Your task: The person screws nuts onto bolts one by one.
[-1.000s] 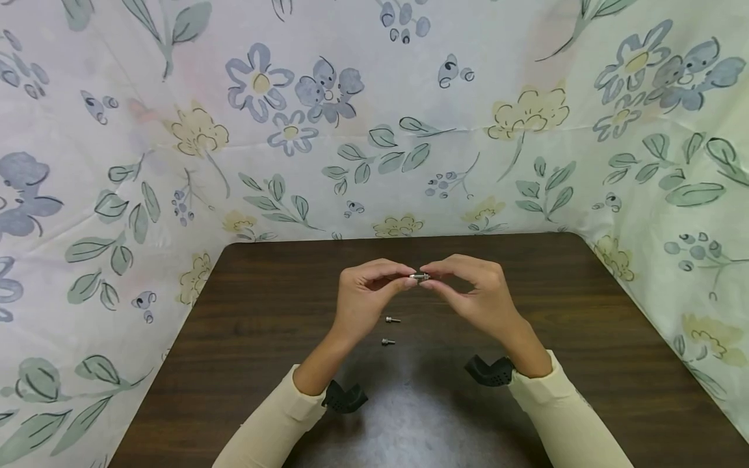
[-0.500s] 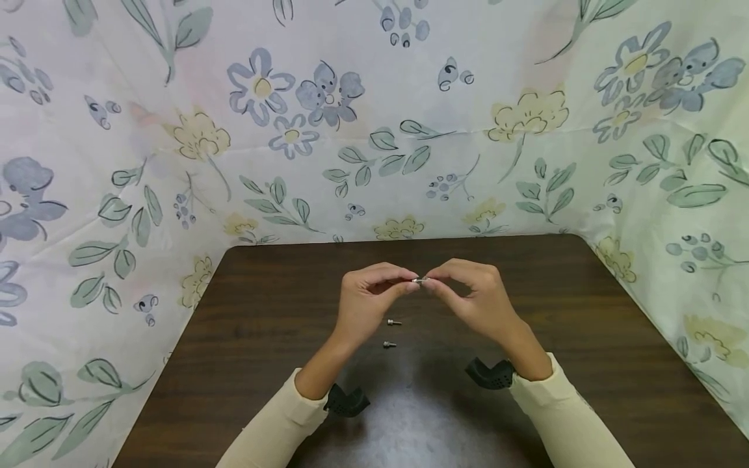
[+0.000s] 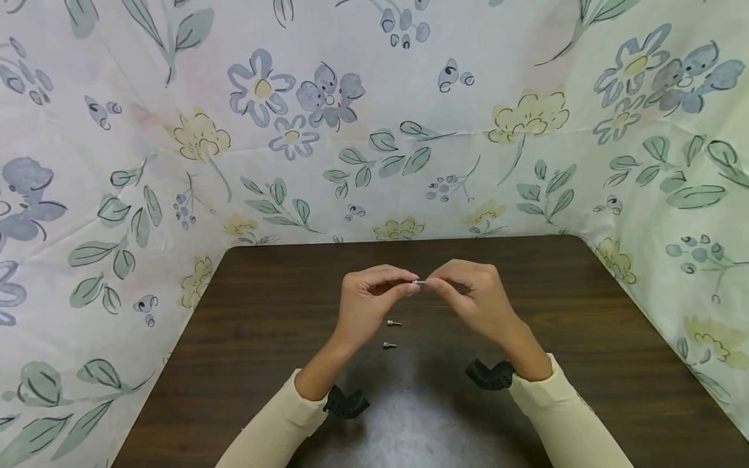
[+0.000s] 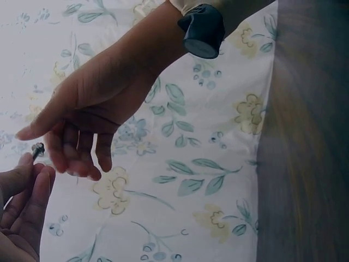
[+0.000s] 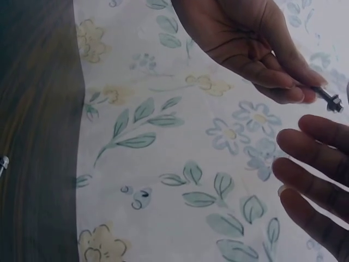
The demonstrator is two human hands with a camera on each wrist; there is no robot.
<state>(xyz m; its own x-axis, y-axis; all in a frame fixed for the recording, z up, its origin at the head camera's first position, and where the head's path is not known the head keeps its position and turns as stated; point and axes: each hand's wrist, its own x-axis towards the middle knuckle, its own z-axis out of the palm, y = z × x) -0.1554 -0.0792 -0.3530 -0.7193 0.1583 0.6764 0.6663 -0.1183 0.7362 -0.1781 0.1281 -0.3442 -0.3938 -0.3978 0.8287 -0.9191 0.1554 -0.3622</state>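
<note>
Near the back of the table, my left hand point(image 3: 370, 292) pinches the shaft of a small silver bolt point(image 3: 419, 282) between thumb and fingertips. A nut-like collar point(image 4: 37, 147) shows near the free end of the bolt in the left wrist view. My right hand point(image 3: 476, 292) is just to the right, its thumb and index finger on either side of that end. The right wrist view shows the right hand's fingers point(image 5: 311, 147) spread and fairly straight, a small gap from the collar. Two more small bolts, a farther one point(image 3: 394, 323) and a nearer one point(image 3: 389, 345), lie on the table below the hands.
The dark wooden table point(image 3: 263, 390) reaches back to a floral cloth point(image 3: 374, 130) hanging behind it and at both sides. A black wrist mount point(image 3: 345, 401) sits on the left wrist, another black mount point(image 3: 490, 374) on the right wrist.
The right fingertips have drawn slightly right, away from the left fingertips, widening the gap between the hands. The left hand keeps its pinch on the bolt. The two loose bolts have not moved.
</note>
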